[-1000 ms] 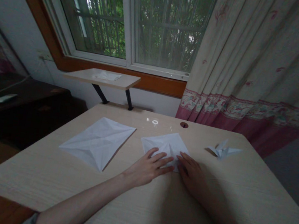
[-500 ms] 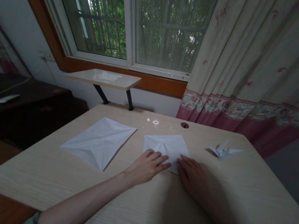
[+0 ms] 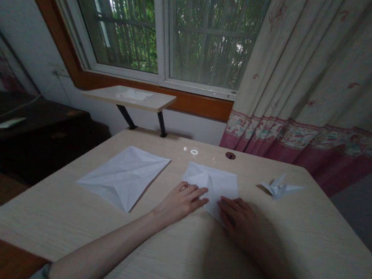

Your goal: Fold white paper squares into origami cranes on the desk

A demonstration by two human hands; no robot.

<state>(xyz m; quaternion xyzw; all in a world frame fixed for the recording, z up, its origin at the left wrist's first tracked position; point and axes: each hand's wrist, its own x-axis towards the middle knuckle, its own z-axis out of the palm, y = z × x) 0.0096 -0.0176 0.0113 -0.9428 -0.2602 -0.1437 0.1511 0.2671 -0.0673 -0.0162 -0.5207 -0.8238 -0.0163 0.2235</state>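
Observation:
A white creased sheet of paper [image 3: 218, 181] lies on the table in front of me, with a raised fold toward its left side. The fingers of my left hand [image 3: 182, 202] rest on its lower left part, outstretched and a little apart. On its lower right part lie the fingers of my right hand [image 3: 239, 217], extended flat; the lower edge of the paper is partly hidden under this hand. A folded paper crane [image 3: 278, 189] stands to the right of the sheet. Left of my left hand lies a larger creased white sheet [image 3: 126, 175].
The pale wooden table [image 3: 54, 227] has a round cable hole [image 3: 230, 156] near its back edge. A small raised shelf [image 3: 163, 102] at the back left carries more white paper [image 3: 136, 95]. Behind are a window and a floral curtain [image 3: 285, 80]. A dark low cabinet [image 3: 53, 115] stands left.
The smaller sheet has turned clockwise and slid slightly right under my fingers. My left hand has shifted slightly left, and my right hand stays at nearly the same spot.

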